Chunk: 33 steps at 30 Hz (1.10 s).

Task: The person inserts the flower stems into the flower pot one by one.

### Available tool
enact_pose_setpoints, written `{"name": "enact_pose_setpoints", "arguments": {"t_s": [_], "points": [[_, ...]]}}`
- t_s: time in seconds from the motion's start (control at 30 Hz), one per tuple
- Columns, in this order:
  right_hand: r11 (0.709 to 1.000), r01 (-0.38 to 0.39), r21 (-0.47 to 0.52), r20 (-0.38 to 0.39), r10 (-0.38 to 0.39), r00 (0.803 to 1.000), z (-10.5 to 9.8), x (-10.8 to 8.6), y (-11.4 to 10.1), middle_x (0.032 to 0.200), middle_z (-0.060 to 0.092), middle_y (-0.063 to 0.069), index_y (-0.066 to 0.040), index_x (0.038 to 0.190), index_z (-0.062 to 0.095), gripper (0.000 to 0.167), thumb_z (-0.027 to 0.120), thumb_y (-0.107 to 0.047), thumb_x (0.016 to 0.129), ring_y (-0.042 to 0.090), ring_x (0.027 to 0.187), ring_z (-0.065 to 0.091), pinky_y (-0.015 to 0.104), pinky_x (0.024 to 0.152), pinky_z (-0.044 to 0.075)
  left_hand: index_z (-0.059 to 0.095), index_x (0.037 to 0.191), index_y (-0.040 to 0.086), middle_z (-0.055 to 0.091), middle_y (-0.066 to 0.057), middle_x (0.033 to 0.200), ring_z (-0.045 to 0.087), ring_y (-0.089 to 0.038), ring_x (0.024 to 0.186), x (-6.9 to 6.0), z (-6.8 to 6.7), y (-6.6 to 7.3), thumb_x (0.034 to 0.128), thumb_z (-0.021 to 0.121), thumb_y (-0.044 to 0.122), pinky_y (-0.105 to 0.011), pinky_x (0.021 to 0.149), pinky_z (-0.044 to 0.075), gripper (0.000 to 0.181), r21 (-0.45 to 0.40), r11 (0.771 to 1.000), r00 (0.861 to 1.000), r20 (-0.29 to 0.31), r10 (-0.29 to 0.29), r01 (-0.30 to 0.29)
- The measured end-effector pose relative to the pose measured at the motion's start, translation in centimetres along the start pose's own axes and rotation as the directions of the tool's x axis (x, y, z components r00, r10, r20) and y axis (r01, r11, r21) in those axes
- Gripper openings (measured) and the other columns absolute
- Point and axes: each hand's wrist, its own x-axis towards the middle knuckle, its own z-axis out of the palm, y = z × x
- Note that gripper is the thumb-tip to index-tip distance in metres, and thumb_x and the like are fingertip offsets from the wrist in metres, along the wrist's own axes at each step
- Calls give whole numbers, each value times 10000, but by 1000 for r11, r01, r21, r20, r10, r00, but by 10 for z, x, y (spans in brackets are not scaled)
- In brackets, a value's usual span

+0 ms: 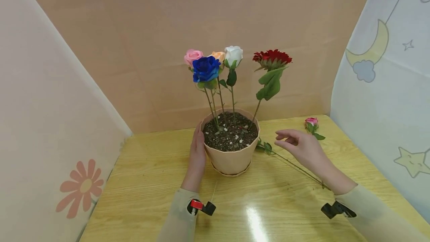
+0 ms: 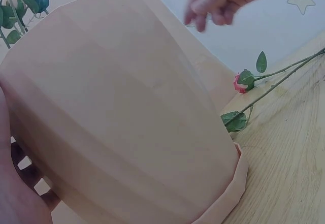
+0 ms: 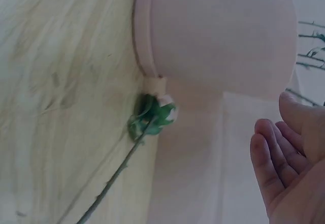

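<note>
A light pink flower pot (image 1: 231,161) filled with dark soil (image 1: 231,139) stands on a saucer. My left hand (image 1: 197,154) holds its left side, thumb toward the front. Rising from the soil are a pink rose (image 1: 193,56), a blue rose (image 1: 205,69), a partly hidden orange rose (image 1: 219,56), a white rose (image 1: 233,56) and a red flower (image 1: 273,58) leaning right. Right of the pot, my right hand (image 1: 304,148) hovers with loosely bent fingers and nothing in them. Beneath it lies a rose stem (image 1: 295,165); its pale bloom (image 3: 167,109) shows in the right wrist view.
Another pink rose (image 1: 311,121) lies at the table's back right, its stem partly hidden by my right hand. The wooden table (image 1: 151,182) meets a back panel (image 1: 151,66), with a patterned panel (image 1: 396,104) on the right and a pale one (image 1: 60,104) on the left.
</note>
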Motion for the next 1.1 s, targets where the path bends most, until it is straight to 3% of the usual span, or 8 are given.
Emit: {"name": "enact_pose_setpoints", "arguments": {"t_s": [0.17,0.5,0.73,1.1], "points": [[997,-68,-22,66,70,995,1,-7,24,1127,819,27,-58,1413,743,436,780,-322,1068,185,905,753,318,713,567,292,1767,291,251,-26,1812,182,-328,1674,1,0,-2,1209,299,534,-658,1313,156,609,-2,1000,1000,11,6,-6],[993,-107,-55,142,114,983,8,-16,63,1082,791,60,6,1359,754,430,804,-285,1047,222,841,714,314,634,509,312,1758,318,268,-2,1805,195,-308,1671,1,1,-2,1205,297,545,-665,1309,160,598,6,1000,1000,12,15,-16],[986,-142,-92,196,158,968,12,-21,84,1079,781,4,0,1346,768,495,806,-386,1038,135,842,684,357,706,547,309,1759,322,263,-4,1807,201,-317,1668,2,0,-3,1202,298,552,-676,1304,164,603,0,1000,1000,14,17,-17],[986,-138,-95,216,156,964,21,-24,104,1020,762,-48,-1,1300,785,432,825,-335,1029,131,850,679,389,755,559,343,1734,395,278,46,1795,205,-279,1666,2,1,-4,1205,313,533,-663,1304,178,548,11,1000,1000,8,18,-18]]}}
